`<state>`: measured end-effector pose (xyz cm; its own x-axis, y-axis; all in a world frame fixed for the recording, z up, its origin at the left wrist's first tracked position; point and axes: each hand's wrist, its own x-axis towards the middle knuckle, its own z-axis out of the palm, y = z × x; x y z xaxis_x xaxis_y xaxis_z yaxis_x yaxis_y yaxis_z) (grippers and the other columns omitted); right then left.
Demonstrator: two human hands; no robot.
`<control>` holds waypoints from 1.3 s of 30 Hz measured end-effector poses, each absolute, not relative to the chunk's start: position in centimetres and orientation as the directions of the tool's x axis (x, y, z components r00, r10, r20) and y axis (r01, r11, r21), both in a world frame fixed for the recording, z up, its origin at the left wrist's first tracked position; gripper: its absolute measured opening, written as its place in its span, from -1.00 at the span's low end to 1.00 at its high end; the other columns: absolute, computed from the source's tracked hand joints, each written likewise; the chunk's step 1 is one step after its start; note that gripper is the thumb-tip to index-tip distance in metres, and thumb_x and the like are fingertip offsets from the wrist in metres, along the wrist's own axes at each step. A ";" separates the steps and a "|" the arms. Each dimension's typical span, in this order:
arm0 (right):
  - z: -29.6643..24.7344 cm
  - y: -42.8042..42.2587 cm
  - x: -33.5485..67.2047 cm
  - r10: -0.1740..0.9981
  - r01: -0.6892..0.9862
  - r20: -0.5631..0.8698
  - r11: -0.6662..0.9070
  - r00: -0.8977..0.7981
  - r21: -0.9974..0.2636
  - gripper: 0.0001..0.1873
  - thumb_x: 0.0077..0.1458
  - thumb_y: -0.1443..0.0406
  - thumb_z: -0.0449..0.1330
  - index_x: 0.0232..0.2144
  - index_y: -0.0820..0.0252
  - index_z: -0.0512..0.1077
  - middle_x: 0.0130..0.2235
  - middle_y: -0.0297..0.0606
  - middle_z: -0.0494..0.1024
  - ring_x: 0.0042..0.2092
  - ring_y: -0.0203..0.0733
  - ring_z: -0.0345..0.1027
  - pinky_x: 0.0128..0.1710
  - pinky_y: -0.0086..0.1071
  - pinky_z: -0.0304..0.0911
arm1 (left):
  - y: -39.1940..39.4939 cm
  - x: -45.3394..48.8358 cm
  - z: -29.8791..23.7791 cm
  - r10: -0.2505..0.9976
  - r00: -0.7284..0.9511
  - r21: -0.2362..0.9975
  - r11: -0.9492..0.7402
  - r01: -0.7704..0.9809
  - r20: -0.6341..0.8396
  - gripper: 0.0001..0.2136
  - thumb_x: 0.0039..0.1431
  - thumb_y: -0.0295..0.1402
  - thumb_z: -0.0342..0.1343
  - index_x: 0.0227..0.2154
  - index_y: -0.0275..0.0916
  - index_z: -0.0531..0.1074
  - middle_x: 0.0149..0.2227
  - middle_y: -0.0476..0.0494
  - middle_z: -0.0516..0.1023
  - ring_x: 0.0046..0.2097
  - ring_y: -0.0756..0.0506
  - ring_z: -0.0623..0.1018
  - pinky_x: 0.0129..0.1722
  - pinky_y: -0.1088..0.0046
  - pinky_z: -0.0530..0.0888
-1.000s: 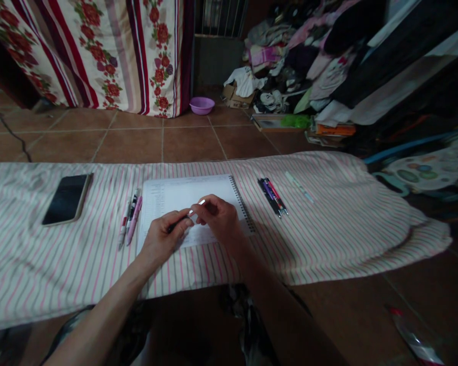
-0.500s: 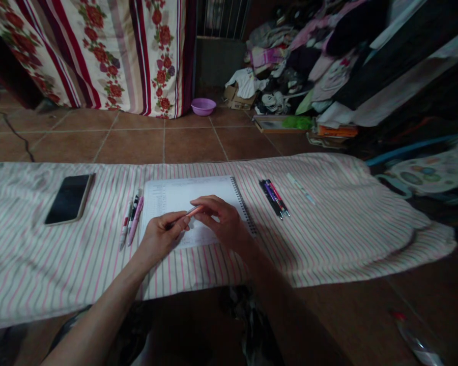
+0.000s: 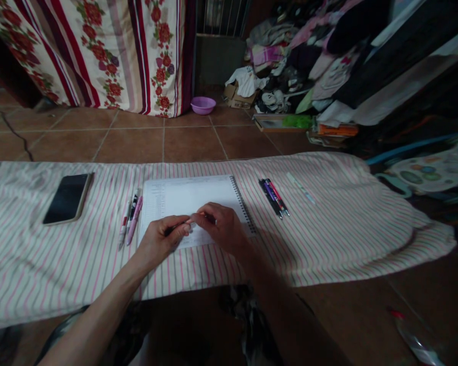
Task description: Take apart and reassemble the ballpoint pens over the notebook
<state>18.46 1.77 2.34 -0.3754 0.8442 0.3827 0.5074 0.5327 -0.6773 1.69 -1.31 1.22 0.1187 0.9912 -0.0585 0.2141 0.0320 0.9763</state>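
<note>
My left hand (image 3: 161, 238) and my right hand (image 3: 222, 227) meet over the lower part of an open spiral notebook (image 3: 187, 195) that lies on a striped cloth (image 3: 328, 229). Both hands pinch one pen (image 3: 191, 221) between them; most of it is hidden by the fingers. Three pens (image 3: 130, 221) lie just left of the notebook. A small bunch of dark and pink pens (image 3: 274, 196) lies to its right, with a pale pen (image 3: 299, 187) farther right.
A dark phone (image 3: 67, 198) rests on the cloth at the left. Beyond the cloth is tiled floor (image 3: 137, 142), a floral curtain (image 3: 99, 51), a purple bowl (image 3: 203, 105) and a heap of clothes (image 3: 309, 61) at the back right. A plastic wrapper (image 3: 414, 340) lies at bottom right.
The pen's tip stuck up between my fingers a second ago; now it lies lower and mostly covered. My right hand has come down slightly toward the page.
</note>
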 end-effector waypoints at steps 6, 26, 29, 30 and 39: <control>1.9 1.9 18.6 0.876 0.293 0.300 0.420 -0.378 -0.859 -0.75 0.04 0.23 0.13 -0.19 0.13 0.38 -0.33 -0.31 0.47 -0.39 -0.35 0.35 -0.38 -0.46 0.27 | -1.0 1.2 1.0 0.980 0.104 0.977 0.155 0.148 -0.171 -0.68 -0.02 -0.20 0.13 -0.27 -0.33 0.51 -0.54 -0.09 0.47 -0.57 0.05 0.35 -0.61 0.53 0.28; 1.4 1.4 18.0 0.865 0.455 0.329 0.484 -0.379 -0.748 -0.82 0.06 0.19 0.11 -0.38 0.19 0.40 -0.46 -0.31 0.46 -0.40 -0.31 0.33 -0.37 -0.43 0.23 | -1.3 1.3 1.1 0.976 0.172 0.976 0.102 0.193 -0.136 -0.72 -0.02 -0.18 0.12 -0.41 -0.34 0.51 -0.57 -0.10 0.45 -0.55 0.03 0.35 -0.62 0.54 0.24; 1.4 1.3 18.1 0.861 0.325 0.307 0.450 -0.405 -0.832 -0.69 0.03 0.26 0.15 -0.12 0.15 0.33 -0.28 -0.26 0.48 -0.33 -0.31 0.38 -0.32 -0.43 0.29 | -1.1 1.1 0.9 0.971 0.181 0.975 0.123 0.187 -0.158 -0.71 -0.01 -0.17 0.10 -0.45 -0.35 0.50 -0.61 -0.07 0.42 -0.58 0.04 0.31 -0.64 0.54 0.21; 1.4 1.3 18.1 0.842 0.297 0.329 0.475 -0.428 -0.828 -0.71 0.03 0.29 0.14 -0.13 0.15 0.34 -0.26 -0.25 0.47 -0.29 -0.30 0.38 -0.30 -0.43 0.30 | -1.1 1.1 0.8 0.968 0.189 0.974 0.129 0.185 -0.164 -0.71 0.00 -0.17 0.10 -0.45 -0.35 0.50 -0.61 -0.06 0.41 -0.59 0.05 0.29 -0.65 0.55 0.19; 2.2 1.5 18.3 0.783 0.379 0.408 0.596 -0.470 -0.708 -0.91 0.05 0.33 0.13 -0.42 0.19 0.43 -0.42 -0.28 0.48 -0.36 -0.29 0.35 -0.33 -0.42 0.24 | -1.4 1.1 1.3 0.964 0.220 0.966 0.091 0.243 -0.146 -0.73 0.04 -0.22 0.08 -0.32 -0.33 0.49 -0.55 -0.06 0.42 -0.58 0.07 0.25 -0.63 0.55 0.16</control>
<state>18.34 1.55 2.22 -0.4696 0.7830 0.4078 0.3787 0.5959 -0.7082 1.10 -1.44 1.28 0.2205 0.9644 -0.1461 0.2428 0.0908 0.9658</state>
